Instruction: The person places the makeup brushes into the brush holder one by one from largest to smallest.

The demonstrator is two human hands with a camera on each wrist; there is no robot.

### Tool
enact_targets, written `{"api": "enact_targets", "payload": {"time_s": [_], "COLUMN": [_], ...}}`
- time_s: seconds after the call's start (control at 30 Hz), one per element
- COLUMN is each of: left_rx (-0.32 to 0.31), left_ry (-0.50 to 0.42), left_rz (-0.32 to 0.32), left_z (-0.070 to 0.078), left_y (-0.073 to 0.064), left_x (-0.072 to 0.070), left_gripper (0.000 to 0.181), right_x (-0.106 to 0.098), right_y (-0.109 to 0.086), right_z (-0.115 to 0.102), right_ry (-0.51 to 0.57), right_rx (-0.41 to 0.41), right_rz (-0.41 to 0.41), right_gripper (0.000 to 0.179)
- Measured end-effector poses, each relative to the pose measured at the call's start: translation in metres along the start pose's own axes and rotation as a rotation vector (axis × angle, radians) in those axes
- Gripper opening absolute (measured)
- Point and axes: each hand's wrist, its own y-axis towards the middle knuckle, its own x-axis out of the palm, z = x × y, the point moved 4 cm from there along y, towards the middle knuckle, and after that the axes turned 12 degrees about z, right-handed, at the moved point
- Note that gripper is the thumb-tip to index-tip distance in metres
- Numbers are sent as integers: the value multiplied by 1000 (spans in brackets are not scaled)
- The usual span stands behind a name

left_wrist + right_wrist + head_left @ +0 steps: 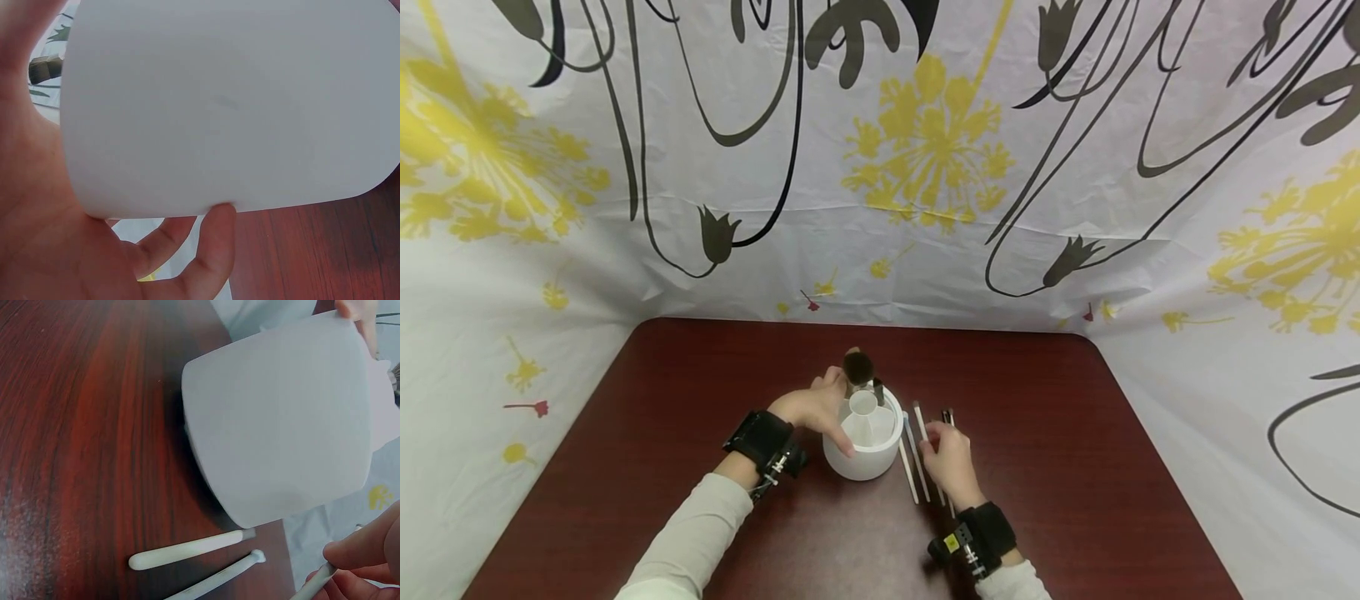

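A round white brush holder [863, 462] with inner compartments stands on the table. My left hand [816, 410] grips its left side, thumb at the near rim and fingers round the far side. Inside the holder stand a large dark-bristled makeup brush [858, 367] and a smaller dark one [878, 390]. To the right, my right hand [951, 460] pinches a white-handled makeup brush [314, 582] between thumb and fingers. Two more slim brushes, one a white-handled brush [187, 549], lie between that hand and the holder. Dark brush tips [948, 416] show beyond the right hand, which partly hides them.
The dark red wooden table [737, 367] has rounded far corners. Behind it and along both sides hangs a white cloth [880, 287] with yellow flowers and dark stems. A wrist camera on a black strap [763, 442] sits on each forearm.
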Motion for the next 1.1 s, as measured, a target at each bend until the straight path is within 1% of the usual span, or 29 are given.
{"api": "enact_targets", "payload": {"time_s": [0.13, 0.4, 0.7, 0.87, 1.1], "left_rx": [-2, 17, 8, -4, -1], "left_ry": [-5, 8, 9, -12, -2], "left_rz": [1, 4, -1, 2, 0], "left_z": [0, -3, -1, 0, -1], "left_y": [1, 2, 1, 0, 1], "left_x": [0, 3, 1, 0, 1], "left_gripper": [124, 127, 127, 130, 126], "right_x": [-2, -9, -13, -15, -20], "right_y": [1, 2, 5, 7, 9], "right_z": [-4, -8, -4, 0, 1], "right_ry": [5, 42, 41, 46, 66], "right_rx": [-9, 11, 39, 56, 68], "right_rz": [3, 4, 15, 21, 23], "right_gripper": [19, 16, 15, 14, 14]}}
